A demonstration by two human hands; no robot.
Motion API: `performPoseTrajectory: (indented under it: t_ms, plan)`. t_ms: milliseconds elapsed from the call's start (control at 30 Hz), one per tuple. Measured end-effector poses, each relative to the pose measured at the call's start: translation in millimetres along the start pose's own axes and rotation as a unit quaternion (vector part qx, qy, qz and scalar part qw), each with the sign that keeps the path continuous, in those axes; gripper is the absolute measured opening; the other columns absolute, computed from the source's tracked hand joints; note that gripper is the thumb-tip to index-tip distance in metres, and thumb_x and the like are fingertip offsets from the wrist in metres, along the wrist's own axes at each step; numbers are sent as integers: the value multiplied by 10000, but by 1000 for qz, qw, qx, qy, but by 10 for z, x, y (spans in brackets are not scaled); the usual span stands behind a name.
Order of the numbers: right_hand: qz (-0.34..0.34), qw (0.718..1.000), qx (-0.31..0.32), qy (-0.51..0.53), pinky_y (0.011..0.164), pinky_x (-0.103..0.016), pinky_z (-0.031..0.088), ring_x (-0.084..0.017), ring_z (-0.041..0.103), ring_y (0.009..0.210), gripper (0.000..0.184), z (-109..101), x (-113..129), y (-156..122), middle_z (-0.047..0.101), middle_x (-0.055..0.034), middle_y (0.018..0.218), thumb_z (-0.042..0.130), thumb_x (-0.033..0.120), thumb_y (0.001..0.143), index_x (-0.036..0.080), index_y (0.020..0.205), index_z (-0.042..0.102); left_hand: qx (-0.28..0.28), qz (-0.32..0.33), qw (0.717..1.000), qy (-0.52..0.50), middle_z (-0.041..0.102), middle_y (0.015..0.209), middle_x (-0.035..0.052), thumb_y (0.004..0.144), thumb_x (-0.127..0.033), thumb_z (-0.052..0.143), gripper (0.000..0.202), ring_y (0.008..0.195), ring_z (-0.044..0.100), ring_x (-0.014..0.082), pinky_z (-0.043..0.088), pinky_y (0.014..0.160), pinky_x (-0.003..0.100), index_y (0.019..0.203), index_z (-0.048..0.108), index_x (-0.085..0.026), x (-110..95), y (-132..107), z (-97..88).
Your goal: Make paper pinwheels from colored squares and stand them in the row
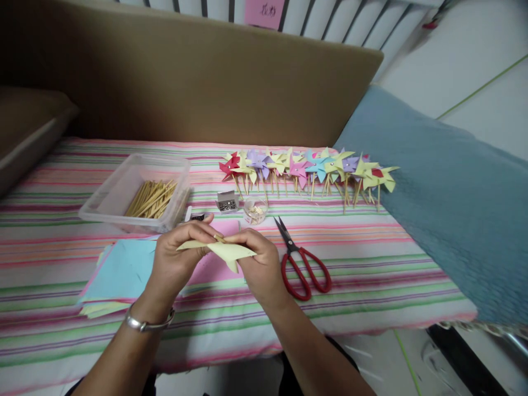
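A pale yellow paper pinwheel (229,252) is held between my two hands above the striped cloth. My left hand (177,247) pinches its left side, and my right hand (259,256) grips the right side near the centre. Both sets of fingers are closed, and whatever lies under the fingertips is too small to make out. Beneath the hands lies a pink paper sheet (214,269). Red-handled scissors (303,264) rest just right of my right hand, blades pointing away. To the left of my left wrist sits a stack of coloured paper (121,269), blue on top.
A clear plastic box (94,203) holds wooden sticks (152,198). Behind my hands stand a small box of pins (226,204) and a round clear tub (256,210). Finished pinwheels (299,168) on sticks line the back right. A brown board (206,82) rises behind.
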State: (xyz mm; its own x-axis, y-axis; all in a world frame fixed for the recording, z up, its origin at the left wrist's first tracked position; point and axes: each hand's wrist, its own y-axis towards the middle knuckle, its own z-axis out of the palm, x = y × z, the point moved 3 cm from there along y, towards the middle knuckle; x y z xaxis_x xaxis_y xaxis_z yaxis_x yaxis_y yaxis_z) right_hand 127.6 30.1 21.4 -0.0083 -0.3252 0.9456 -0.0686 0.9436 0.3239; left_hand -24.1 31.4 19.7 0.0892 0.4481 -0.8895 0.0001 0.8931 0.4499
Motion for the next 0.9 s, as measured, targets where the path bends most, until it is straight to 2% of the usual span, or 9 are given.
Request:
performPoseTrajectory:
  t_ms: [167,233,300,400,533,633,733,900]
  plan:
    - [38,999,1,0,582,-219,432,-116,568,633,180,19,-34,-6,635,8,698,556,119,734,198,765,714,0,-40,999,-13,705,768,-2,721,-143,726,90,792,647,158,376,1036,423,705,697,-227,29,13,-11]
    - [63,998,9,-1,573,-219,435,-117,563,622,165,31,-45,5,639,2,704,547,148,751,187,759,707,-8,-87,996,-35,697,783,-4,696,-145,745,100,796,643,157,458,928,370,707,683,-222,60,10,-16]
    - [82,996,22,2,580,-219,438,-119,562,629,154,38,-52,21,642,-4,717,551,176,758,180,769,705,-27,-136,989,-59,689,798,-4,667,-151,767,136,771,634,150,508,756,297,739,671,-216,94,1,-21]
    - [122,991,52,22,580,-218,435,-120,561,641,149,38,-86,39,647,-2,739,586,206,738,178,825,704,-59,-182,978,-82,674,785,-5,630,-153,790,222,676,602,122,474,579,224,799,656,-202,125,-5,-33]
    - [170,980,103,-3,558,-215,405,-111,526,602,110,11,-165,35,611,19,669,624,239,724,172,792,677,-121,-183,968,-121,659,752,-20,595,-137,803,364,660,601,121,469,585,226,915,644,-211,101,33,-101]
    - [167,976,122,-74,518,-205,358,-98,472,560,95,-25,-208,30,546,33,610,611,247,747,164,717,648,-174,-178,958,-144,664,767,-20,578,-139,804,412,670,610,126,460,581,226,950,638,-203,62,66,-184]
    - [157,972,128,-116,509,-205,343,-98,456,560,119,-52,-222,32,535,27,616,597,257,769,163,720,652,-210,-181,948,-157,671,783,-14,568,-146,804,397,660,607,121,449,567,223,926,637,-183,44,84,-254]
    - [152,972,127,-126,595,-233,411,-127,548,634,166,-72,-227,38,605,-2,667,548,273,815,163,783,669,-242,-171,938,-180,682,788,-6,576,-164,802,319,666,613,117,455,583,229,855,648,-170,43,89,-316]
